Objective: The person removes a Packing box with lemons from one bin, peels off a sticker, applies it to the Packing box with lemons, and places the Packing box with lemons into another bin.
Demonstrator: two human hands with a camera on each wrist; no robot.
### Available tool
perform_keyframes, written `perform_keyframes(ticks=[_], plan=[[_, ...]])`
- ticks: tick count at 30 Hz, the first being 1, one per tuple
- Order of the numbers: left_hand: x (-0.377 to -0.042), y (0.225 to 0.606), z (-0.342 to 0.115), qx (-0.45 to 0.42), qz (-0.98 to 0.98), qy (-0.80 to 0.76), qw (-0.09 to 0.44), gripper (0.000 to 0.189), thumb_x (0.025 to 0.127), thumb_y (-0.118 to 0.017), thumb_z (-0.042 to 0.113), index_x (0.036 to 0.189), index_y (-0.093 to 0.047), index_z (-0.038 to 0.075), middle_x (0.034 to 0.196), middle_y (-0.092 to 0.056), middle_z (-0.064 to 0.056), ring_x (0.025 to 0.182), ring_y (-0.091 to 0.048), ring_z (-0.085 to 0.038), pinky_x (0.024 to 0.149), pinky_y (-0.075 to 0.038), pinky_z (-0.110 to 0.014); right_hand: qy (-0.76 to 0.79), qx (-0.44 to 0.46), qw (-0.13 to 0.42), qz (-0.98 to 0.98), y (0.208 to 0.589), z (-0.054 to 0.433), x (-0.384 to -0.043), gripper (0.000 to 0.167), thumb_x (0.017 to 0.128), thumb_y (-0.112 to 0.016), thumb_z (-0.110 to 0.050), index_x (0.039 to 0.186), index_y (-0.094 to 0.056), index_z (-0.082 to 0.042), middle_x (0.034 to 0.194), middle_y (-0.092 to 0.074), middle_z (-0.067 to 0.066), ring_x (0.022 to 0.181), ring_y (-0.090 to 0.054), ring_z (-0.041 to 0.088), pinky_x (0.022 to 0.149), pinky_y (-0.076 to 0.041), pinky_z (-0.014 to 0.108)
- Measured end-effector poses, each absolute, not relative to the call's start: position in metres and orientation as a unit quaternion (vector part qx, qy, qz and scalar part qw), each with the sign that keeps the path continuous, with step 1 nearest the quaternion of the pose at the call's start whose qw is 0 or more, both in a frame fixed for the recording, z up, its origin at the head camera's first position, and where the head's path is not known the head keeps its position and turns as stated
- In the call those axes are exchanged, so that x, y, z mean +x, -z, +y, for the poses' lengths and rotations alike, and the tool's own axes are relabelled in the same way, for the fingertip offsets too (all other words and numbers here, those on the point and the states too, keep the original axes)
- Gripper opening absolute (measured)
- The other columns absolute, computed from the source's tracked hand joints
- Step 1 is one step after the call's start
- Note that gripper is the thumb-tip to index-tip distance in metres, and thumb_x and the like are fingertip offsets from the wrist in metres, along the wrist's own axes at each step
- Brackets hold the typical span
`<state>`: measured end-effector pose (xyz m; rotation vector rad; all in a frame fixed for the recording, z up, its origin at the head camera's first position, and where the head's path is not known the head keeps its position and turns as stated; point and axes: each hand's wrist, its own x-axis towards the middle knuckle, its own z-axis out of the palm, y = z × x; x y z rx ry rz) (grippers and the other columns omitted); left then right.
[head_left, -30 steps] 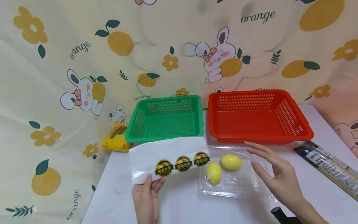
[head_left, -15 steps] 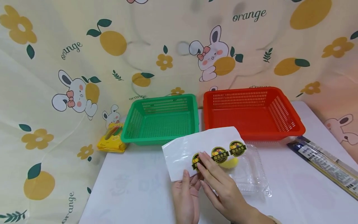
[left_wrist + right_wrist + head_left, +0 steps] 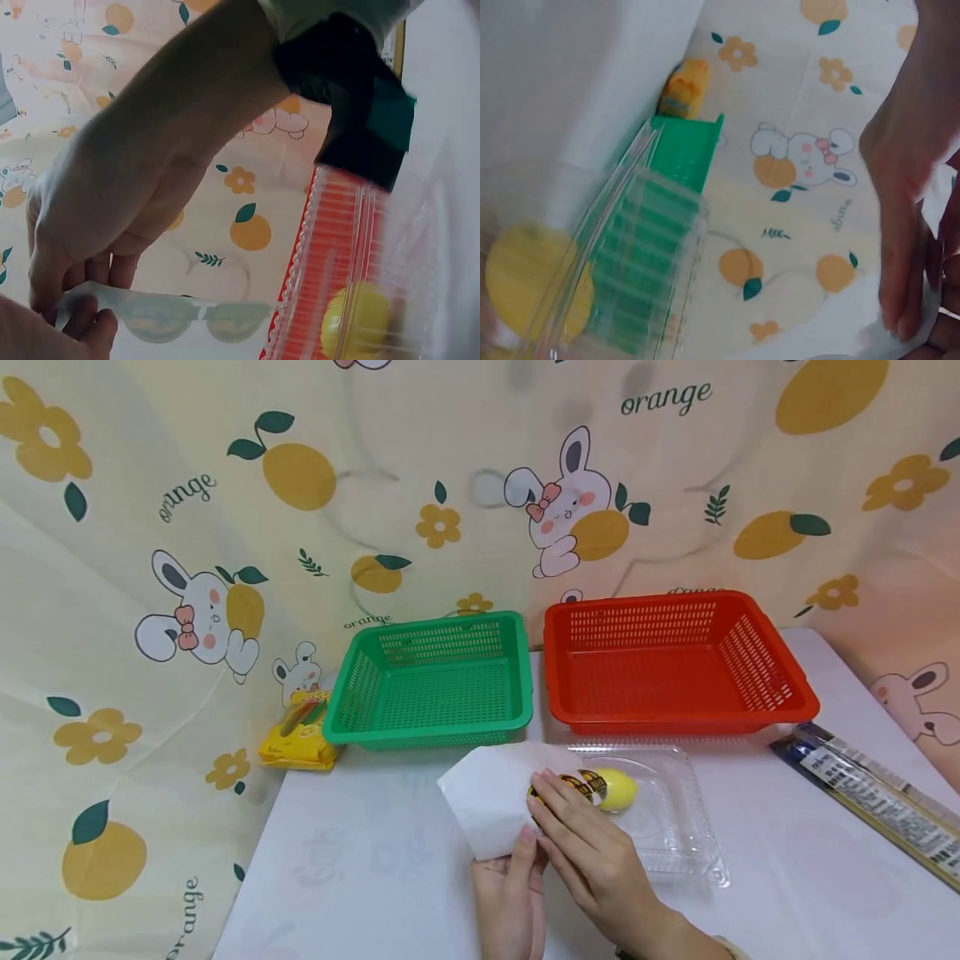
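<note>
Near the clear plastic box (image 3: 693, 847), the white paper sheet (image 3: 487, 797) with round black-and-gold stickers (image 3: 592, 783), which the left hand (image 3: 513, 897) pinches, may crease if the right hand (image 3: 600, 860), whose grip I cannot tell, bends it sharply.

Red basket (image 3: 641, 681), green basket (image 3: 450, 693) (alongside), backdrop (image 3: 442, 427)

Head view faces forward and down on the sticker sheet (image 3: 497, 797); wrist views sit closer; all share the clear container (image 3: 671, 822).
</note>
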<state>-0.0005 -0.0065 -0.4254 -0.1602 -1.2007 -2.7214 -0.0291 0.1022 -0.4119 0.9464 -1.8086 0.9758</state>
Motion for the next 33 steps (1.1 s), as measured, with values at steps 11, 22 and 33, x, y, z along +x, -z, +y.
perform_keyframes(ticks=[11, 22, 33], plan=[[0.001, 0.423, -0.008, -0.006, -0.473, 0.876, 0.092, 0.031, 0.098, -0.056, -0.001, 0.123, -0.045, -0.015, 0.116, -0.063, -0.016, 0.109, -0.065, -0.02, 0.092, -0.055, -0.032, -0.329, 0.415, 0.47, -0.706, 0.41, 0.106, -0.038, 0.03, 0.104, -0.053, -0.011, 0.109, -0.069, 0.013, 0.121, -0.066, 0.024, 0.121, -0.061, 0.034, 0.11, -0.04, 0.034], [-0.002, 0.427, -0.009, -0.109, -0.439, 0.882, 0.133, 0.025, 0.094, -0.053, -0.013, 0.119, -0.056, -0.01, 0.116, -0.065, -0.014, 0.11, -0.065, -0.02, 0.095, -0.053, -0.035, -0.423, 0.411, 0.453, -0.669, 0.402, 0.104, -0.039, 0.027, 0.101, -0.057, -0.006, 0.111, -0.067, 0.017, 0.122, -0.066, 0.025, 0.124, -0.059, 0.029, 0.107, -0.043, 0.033], [-0.004, 0.427, -0.01, -0.148, -0.409, 0.889, 0.142, 0.028, 0.097, -0.043, -0.016, 0.122, -0.054, -0.01, 0.119, -0.066, -0.021, 0.113, -0.064, -0.029, 0.096, -0.051, -0.041, -0.514, 0.41, 0.416, -0.629, 0.399, 0.108, -0.037, 0.029, 0.095, -0.065, -0.004, 0.112, -0.065, 0.019, 0.123, -0.064, 0.027, 0.124, -0.059, 0.027, 0.106, -0.043, 0.031]])
